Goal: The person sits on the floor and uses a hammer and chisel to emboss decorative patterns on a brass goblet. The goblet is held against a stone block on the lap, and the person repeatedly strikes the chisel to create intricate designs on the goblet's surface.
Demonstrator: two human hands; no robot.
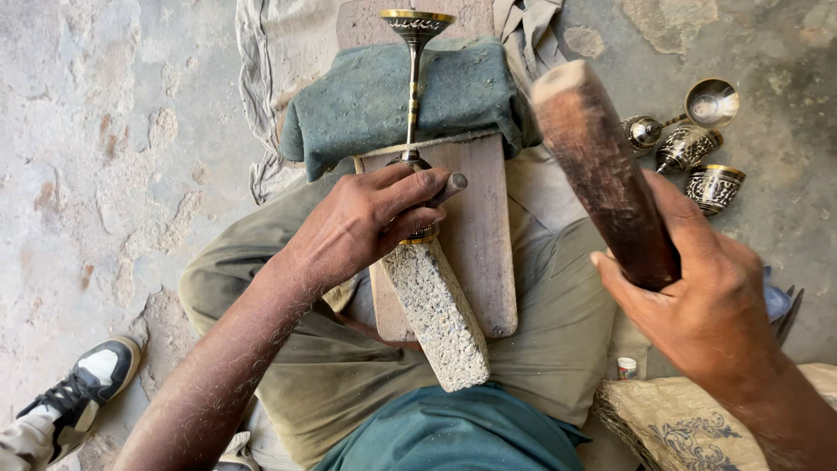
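My left hand (366, 222) pins the goblet (414, 87) on the board (479, 253), cup at twelve o'clock; my right hand (697, 296) grips the raised mallet (602, 166); finished pieces (689, 144) lie at two o'clock; engraving seems midway.

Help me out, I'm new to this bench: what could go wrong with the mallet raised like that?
1. The left hand pinches a small metal punch against the goblet; if the wooden mallet in the right hand lands off-centre, it may hit fingers.
2. The goblet's slim stem lies across the padded board; a hard blow could bend it.
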